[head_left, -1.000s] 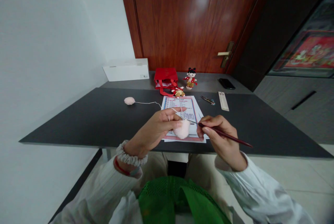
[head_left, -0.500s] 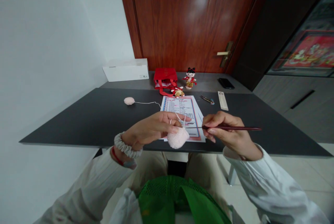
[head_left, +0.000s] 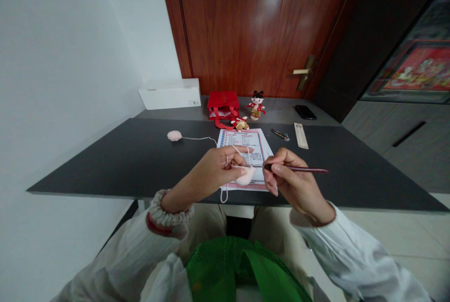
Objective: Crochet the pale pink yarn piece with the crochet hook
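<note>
My left hand (head_left: 214,167) pinches a pale pink crochet piece (head_left: 245,177), with yarn looped over its raised index finger. In my right hand (head_left: 293,175) is a crochet hook (head_left: 305,169) with a dark red handle, held like a pen. The hook's thin metal end reaches the upper edge of the crochet piece. A loose loop of yarn (head_left: 224,195) hangs below my left hand. On the table to the left lies a small pink yarn ball (head_left: 174,136), its strand running toward the papers.
Printed sheets (head_left: 242,136) lie under my hands on the dark table (head_left: 105,161). Behind them are a red bag (head_left: 222,101), a small doll (head_left: 241,124) and a standing doll (head_left: 257,105). A white box (head_left: 170,95), scissors (head_left: 279,134), a pale packet (head_left: 301,136) and a phone (head_left: 305,112) lie around.
My right hand and the hook have moved left, closer to my left hand. The crochet piece has turned and shows less of itself, and a yarn loop now hangs below my left hand.
</note>
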The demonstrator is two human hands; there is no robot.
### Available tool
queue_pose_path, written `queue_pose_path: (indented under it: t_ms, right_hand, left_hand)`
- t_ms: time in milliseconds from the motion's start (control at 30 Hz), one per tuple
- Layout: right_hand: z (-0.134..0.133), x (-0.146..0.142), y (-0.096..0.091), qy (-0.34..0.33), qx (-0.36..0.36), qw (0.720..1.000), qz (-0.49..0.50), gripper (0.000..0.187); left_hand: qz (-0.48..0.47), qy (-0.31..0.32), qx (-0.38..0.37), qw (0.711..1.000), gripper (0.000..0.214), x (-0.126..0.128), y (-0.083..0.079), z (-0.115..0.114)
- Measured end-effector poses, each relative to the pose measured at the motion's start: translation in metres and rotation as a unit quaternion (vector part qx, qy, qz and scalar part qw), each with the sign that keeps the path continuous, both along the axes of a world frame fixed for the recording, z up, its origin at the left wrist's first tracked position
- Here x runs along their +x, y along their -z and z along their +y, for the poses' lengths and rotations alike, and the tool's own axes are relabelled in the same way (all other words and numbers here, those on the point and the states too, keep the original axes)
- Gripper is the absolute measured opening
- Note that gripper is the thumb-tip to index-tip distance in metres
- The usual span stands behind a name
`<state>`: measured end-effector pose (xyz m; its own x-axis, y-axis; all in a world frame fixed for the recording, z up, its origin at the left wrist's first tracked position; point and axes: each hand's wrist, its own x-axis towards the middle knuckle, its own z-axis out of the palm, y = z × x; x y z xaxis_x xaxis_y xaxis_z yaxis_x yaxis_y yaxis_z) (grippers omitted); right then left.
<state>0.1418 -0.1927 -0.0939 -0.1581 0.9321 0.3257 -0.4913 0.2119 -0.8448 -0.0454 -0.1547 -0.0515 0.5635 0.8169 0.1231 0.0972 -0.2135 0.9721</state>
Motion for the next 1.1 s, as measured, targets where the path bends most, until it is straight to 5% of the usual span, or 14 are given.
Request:
queue_pose_path:
  t_ms: [400,700,1100]
  right_hand:
    - [-0.008,0.018,-0.003,0.141,0.123,0.955,-0.232,0.012]
    - [-0.026,0.000,-0.010,0.276,0.242,0.859,-0.358,0.011]
    - [-0.032,-0.017,-0.012,0.320,0.339,0.780,-0.417,0.017]
  left_hand:
    - [0.025,-0.052,0.060,0.997,0.005,0.000,0.002,0.000]
    - [0.045,-0.107,0.131,0.985,0.002,0.000,0.002,-0.004]
    - [0.021,-0.173,0.184,0.967,0.007,0.010,-0.008,-0.019]
